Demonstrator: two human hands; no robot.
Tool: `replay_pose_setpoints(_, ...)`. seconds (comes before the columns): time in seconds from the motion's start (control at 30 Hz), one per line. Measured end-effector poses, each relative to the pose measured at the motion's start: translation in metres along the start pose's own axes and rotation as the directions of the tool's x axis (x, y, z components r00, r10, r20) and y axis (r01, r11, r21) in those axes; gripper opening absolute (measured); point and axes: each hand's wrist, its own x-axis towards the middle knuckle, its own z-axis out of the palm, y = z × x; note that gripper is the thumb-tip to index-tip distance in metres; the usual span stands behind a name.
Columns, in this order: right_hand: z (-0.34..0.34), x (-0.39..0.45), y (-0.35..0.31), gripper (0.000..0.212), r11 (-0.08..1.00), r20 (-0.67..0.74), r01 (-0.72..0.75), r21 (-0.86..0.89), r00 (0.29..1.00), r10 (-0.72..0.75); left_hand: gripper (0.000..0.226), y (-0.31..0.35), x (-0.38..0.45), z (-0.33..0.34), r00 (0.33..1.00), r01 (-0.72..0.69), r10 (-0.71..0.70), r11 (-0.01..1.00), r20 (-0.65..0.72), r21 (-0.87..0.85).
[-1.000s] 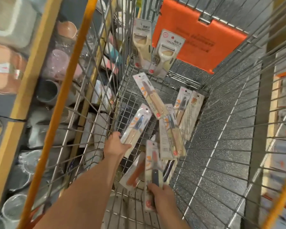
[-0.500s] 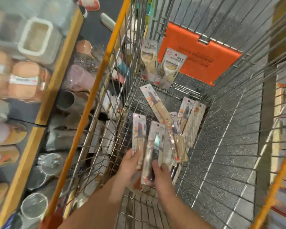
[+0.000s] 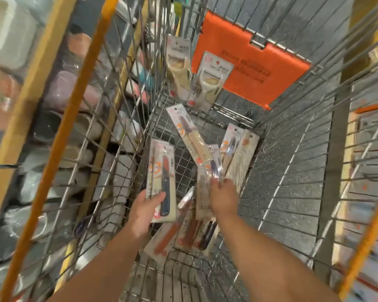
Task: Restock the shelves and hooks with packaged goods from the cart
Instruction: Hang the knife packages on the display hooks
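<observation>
As left fingers (image 3: 159,196) clasp knife pack (image 3: 162,179), right hand (image 3: 223,197) seemingly grasping another

Two bare forearms enter from the 6 o'clock edge, one from 7 o'clock and one from 5 o'clock, both uncovered to the frame's edge, with no sleeve or cuff showing. The left hand (image 3: 145,211) wears no glove, ring or watch; its thumb and fingers are bare. The right hand (image 3: 223,198) is likewise ungloved, and its wrist carries no band or strap. Motion blur softens both hands, so the nails and finer marks cannot be made out. No other clothing is in view.
</observation>
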Motion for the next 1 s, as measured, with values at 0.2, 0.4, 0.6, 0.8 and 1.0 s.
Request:
replay_pose_setpoints(0.2, -0.007, 0.042, 0.032, 0.048, 0.982, 0.092, -0.043, -0.184, 0.994, 0.061, 0.079, 0.004, 0.014, -0.002, 0.996, 0.085, -0.088, 0.99, 0.019, 0.113)
replay_pose_setpoints(0.4, -0.032, 0.055, 0.012, 0.034, 0.992, 0.146, -0.11, -0.059, 0.982, 0.118, 0.023, 0.02, 0.009, 0.005, 1.0, -0.009, 0.008, 0.984, 0.003, 0.18)
replay_pose_setpoints(0.6, -0.056, 0.063, -0.014, 0.026, 0.968, 0.105, -0.122, 0.218, 0.989, 0.101, 0.028, 0.046, -0.008, 0.033, 0.998, -0.065, 0.066, 0.991, 0.0, 0.114)
replay_pose_setpoints(0.8, -0.079, 0.004, -0.053, 0.042, 0.863, 0.189, -0.126, 0.489, 0.981, 0.037, 0.069, 0.093, -0.052, 0.068, 0.993, -0.087, 0.084, 0.996, 0.085, 0.036)
replay_pose_setpoints(1.0, -0.137, -0.055, -0.128, 0.053, 0.754, 0.121, 0.046, 0.655, 0.979, -0.165, 0.051, 0.152, -0.126, 0.075, 0.931, -0.318, 0.32, 0.947, 0.178, -0.041)
